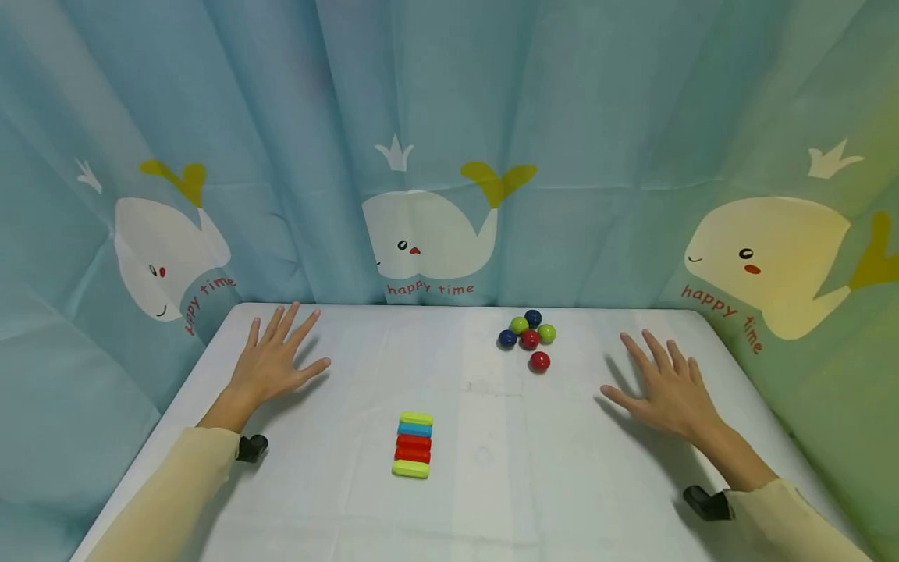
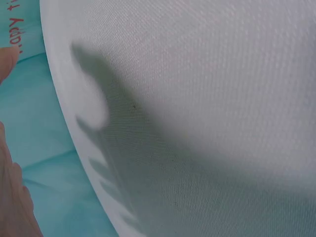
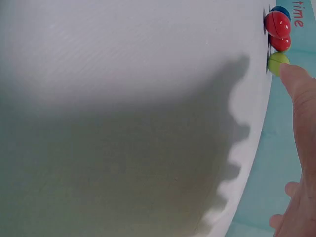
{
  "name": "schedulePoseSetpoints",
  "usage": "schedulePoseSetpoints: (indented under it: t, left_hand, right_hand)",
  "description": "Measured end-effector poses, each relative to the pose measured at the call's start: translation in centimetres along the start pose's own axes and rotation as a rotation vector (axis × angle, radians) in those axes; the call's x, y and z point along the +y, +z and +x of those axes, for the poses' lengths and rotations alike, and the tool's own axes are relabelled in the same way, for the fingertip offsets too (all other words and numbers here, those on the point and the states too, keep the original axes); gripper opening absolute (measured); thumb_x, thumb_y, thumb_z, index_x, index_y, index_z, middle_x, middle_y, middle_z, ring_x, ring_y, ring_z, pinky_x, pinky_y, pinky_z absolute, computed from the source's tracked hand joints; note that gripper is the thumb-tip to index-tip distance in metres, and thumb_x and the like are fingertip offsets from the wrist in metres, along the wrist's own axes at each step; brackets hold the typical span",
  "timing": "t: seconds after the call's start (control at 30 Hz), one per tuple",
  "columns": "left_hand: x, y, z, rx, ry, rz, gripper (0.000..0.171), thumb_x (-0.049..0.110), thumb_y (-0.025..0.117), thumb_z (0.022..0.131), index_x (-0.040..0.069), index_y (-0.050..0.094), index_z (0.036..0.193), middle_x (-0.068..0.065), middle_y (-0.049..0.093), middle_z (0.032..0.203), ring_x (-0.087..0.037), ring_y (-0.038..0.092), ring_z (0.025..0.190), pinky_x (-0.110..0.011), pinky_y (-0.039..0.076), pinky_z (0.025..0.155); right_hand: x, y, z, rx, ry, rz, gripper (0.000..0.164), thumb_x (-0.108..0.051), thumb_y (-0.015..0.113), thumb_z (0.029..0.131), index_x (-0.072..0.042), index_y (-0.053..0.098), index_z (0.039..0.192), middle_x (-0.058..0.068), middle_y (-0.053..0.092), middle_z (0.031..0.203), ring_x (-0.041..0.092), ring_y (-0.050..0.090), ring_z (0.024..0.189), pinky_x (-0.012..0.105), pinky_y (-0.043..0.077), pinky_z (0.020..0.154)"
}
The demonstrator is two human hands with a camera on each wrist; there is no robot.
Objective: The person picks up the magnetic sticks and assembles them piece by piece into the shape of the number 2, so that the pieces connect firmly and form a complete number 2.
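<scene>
My left hand [image 1: 270, 368] is spread over the left part of the white table, fingers straight, holding nothing. On the right side my right hand [image 1: 669, 396] is spread the same way, and its palm is bare too. Left of the right hand, toward the back, sits a cluster of small glossy balls: dark blue [image 1: 507, 339], light green [image 1: 547, 333] and red [image 1: 530, 339]. One red ball [image 1: 540, 361] lies a little nearer than the others. Between the hands, short coloured sticks lie stacked in a column: light green [image 1: 410, 469], red [image 1: 413, 449] and blue [image 1: 415, 429].
The white table [image 1: 337, 499] has rounded far corners. A blue-green curtain [image 1: 590, 242] with printed whales hangs right behind it and along both sides. Dark wrist-camera mounts [image 1: 705, 503] stick out at both sleeves. Hand shadows fall across the cloth in both wrist views.
</scene>
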State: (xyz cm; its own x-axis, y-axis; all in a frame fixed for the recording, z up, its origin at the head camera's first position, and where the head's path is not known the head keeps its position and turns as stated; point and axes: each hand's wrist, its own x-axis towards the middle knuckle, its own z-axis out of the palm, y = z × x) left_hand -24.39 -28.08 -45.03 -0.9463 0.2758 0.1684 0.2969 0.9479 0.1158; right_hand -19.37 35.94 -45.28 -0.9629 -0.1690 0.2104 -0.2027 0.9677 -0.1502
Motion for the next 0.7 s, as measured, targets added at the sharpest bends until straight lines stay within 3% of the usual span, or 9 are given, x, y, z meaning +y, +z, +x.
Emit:
schedulePoseSetpoints:
  t: [0.37, 0.57, 0.7]
  left_hand:
    - [0.6, 0.6, 0.3, 0.031, 0.047, -0.04, 0.09, 0.065, 0.059, 0.094, 0.026, 0.021, 0.165, -0.02, 0.015, 0.17, -0.045, 0.012, 0.155, -0.068, 0.002, 0.119]
    - [1.3, 0.8, 0.7, 0.042, 0.078, -0.063, 0.09, 0.063, 0.062, 0.094, 0.026, 0.022, 0.165, -0.018, 0.016, 0.17, -0.045, 0.013, 0.154, -0.07, 0.005, 0.118]
    - [1.7, 1.0, 0.8, 0.041, 0.096, -0.084, 0.09, 0.061, 0.064, 0.093, 0.026, 0.023, 0.165, -0.019, 0.017, 0.169, -0.045, 0.015, 0.154, -0.071, 0.008, 0.118]
  right_hand:
    - [-1.3, 0.4, 0.7, 0.023, -0.045, 0.035, 0.1, -0.06, 0.074, 0.085, -0.017, 0.027, 0.162, 0.032, 0.029, 0.159, 0.066, 0.029, 0.136, 0.08, 0.023, 0.105]
    - [-3.5, 0.6, 1.8, 0.087, -0.109, 0.076, 0.092, -0.051, 0.079, 0.085, -0.015, 0.037, 0.158, 0.031, 0.037, 0.154, 0.062, 0.039, 0.131, 0.08, 0.035, 0.096]
    - [-5.2, 0.7, 2.4, 0.085, -0.118, 0.106, 0.086, -0.049, 0.079, 0.087, -0.016, 0.04, 0.156, 0.029, 0.04, 0.154, 0.061, 0.044, 0.127, 0.079, 0.039, 0.091]
